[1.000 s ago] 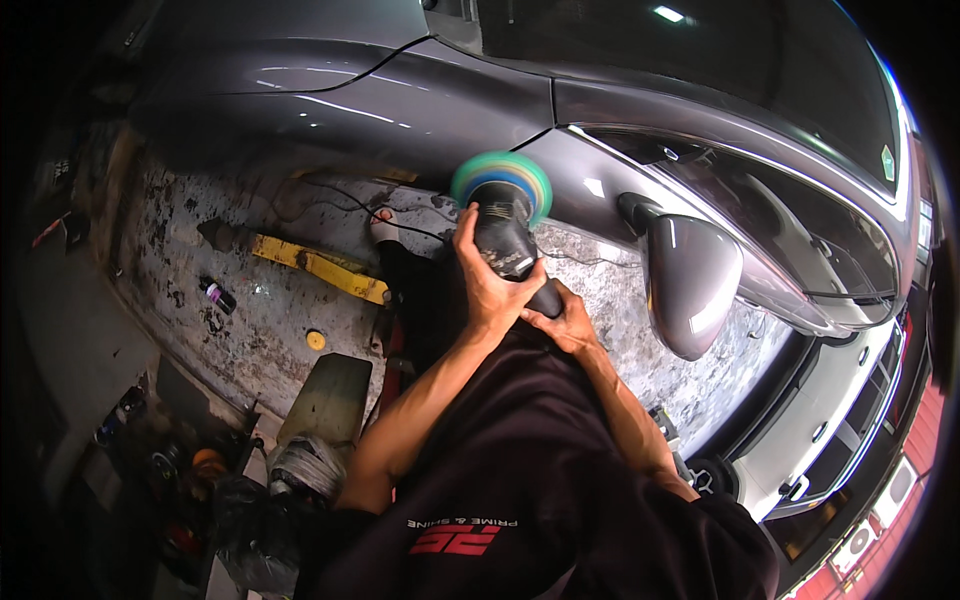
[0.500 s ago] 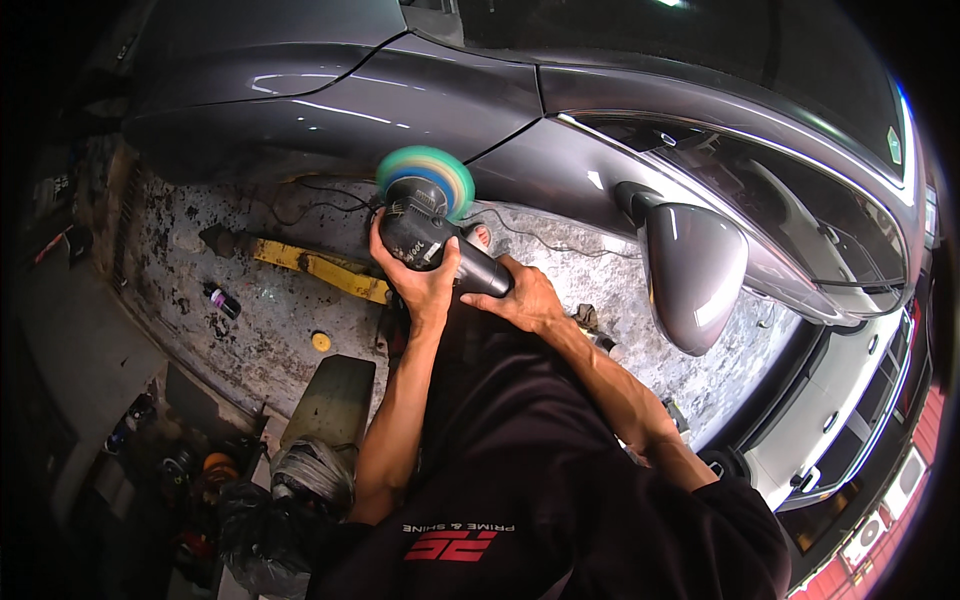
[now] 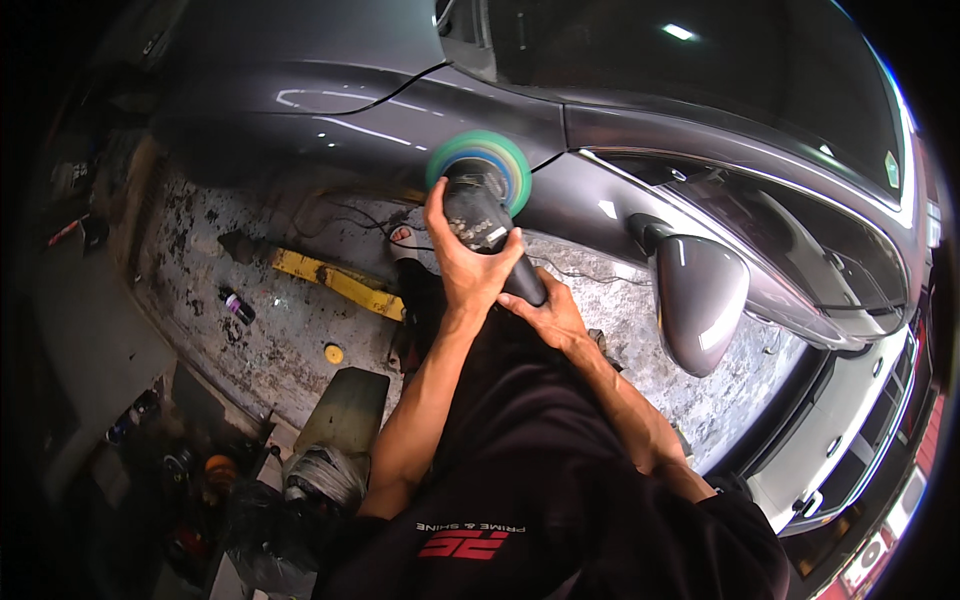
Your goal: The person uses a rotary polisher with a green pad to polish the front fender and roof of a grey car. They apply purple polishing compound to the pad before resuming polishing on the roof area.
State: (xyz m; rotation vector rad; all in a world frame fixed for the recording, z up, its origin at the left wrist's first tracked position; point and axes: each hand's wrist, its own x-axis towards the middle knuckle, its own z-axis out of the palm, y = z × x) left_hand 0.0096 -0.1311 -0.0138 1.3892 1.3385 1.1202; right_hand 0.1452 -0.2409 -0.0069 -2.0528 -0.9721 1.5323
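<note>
Both my hands are closed on a black polishing machine with a round green foam pad. My left hand wraps the machine's head just behind the pad. Lower down, my right hand grips the rear handle. The pad is against or very near the side of a dark grey car, at the fender just left of the front door seam. I cannot tell whether it touches the paint. To the right of my hands the car's wing mirror juts out.
A yellow metal bar lies on the stained floor, with cables behind it. Left of it are a small bottle and a yellow round pad. Black bags sit lower left. A white car stands at the right.
The polisher and both my hands have moved right along the fender, toward the door seam. The whole view has shifted slightly. My grip stays the same.
</note>
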